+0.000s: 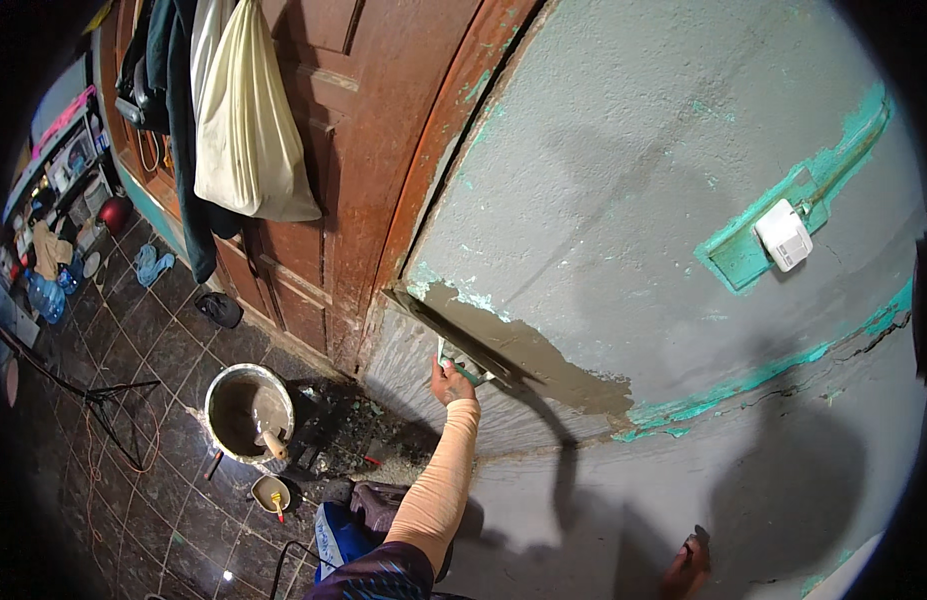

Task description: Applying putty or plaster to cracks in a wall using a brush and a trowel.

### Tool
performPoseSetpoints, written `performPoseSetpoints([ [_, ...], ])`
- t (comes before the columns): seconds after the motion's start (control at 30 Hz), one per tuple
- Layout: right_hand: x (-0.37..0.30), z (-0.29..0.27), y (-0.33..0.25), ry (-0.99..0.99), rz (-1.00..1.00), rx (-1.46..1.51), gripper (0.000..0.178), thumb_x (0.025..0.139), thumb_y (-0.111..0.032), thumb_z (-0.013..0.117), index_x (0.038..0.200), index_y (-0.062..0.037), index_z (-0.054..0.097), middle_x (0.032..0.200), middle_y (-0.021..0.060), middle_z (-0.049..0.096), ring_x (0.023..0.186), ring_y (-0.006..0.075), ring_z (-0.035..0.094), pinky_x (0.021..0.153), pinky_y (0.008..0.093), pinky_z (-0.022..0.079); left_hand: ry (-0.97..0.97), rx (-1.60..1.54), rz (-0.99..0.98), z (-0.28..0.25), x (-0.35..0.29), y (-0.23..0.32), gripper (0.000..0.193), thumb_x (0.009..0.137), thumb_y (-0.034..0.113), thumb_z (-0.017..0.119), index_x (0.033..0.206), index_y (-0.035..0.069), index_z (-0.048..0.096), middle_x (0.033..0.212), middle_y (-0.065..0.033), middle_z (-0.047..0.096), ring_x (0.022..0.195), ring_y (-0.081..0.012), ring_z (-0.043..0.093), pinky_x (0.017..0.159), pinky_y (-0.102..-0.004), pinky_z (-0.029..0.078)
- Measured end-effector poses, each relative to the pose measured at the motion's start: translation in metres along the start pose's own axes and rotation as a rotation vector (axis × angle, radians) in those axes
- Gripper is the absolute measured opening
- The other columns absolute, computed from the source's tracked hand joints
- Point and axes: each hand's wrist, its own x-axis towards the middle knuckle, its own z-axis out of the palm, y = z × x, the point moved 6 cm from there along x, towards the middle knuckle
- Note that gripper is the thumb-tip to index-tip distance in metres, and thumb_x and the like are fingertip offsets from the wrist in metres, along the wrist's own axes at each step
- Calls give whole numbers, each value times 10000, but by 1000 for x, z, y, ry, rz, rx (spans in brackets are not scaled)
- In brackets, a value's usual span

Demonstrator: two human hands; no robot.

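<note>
My left hand (453,384) grips a plastering trowel by its pale handle. The long dark blade of the trowel (453,333) lies along the lower wall beside the door frame, at a band of wet brown-grey mortar (558,365). Above this band the wall (603,190) is grey, with turquoise paint showing in patches. At the lower right, my right hand (687,566) is partly in view and in shadow, close to the wall. Its fingers look loosely extended, and nothing shows in them; whether they touch the wall is unclear.
A metal pot (215,408) with mortar and a wooden-handled tool stands on dark tiles. Near it is a small bowl (263,488) with a brush. A cloth bag (253,150) hangs on the brown door (358,130). A white box (783,236) sticks out from the wall. Tripod legs (101,396) stand left.
</note>
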Motion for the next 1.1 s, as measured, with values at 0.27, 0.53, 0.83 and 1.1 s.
performPoseSetpoints([
  [0.27, 0, -45, -48, 75, -166, -190, 223, 879, -96, 477, 1067, -4, 551, 1136, 204, 573, 986, 357, 570, 827, 414, 465, 29, 295, 112, 59, -51, 6, 386, 863, 164, 509, 1220, 17, 514, 990, -204, 626, 862, -320, 603, 793, -367, 449],
  [0.53, -7, -39, -26, 236, -104, -258, 172, 837, -65, 546, 969, -18, 646, 942, 165, 650, 820, 289, 628, 715, 349, 507, 23, 389, 226, 90, -84, 69, 393, 855, 167, 529, 1199, -22, 520, 1131, -228, 579, 1057, -330, 556, 917, -349, 405],
  [0.83, -7, -40, -31, 277, -93, -130, 190, 801, -74, 591, 961, 2, 657, 874, 176, 658, 737, 307, 624, 663, 357, 504, -86, 234, 257, 99, -114, 108, 419, 837, 215, 565, 1203, 13, 526, 1018, -186, 576, 953, -347, 544, 847, -393, 414],
  [1.1, 4, -45, -76, 233, -151, -183, 231, 792, -32, 554, 1002, 28, 630, 1014, 214, 628, 874, 339, 617, 742, 369, 505, -96, -88, 94, 27, -77, 29, 336, 884, 84, 492, 1208, -2, 516, 853, -56, 538, 670, -119, 491, 623, -259, 436],
])
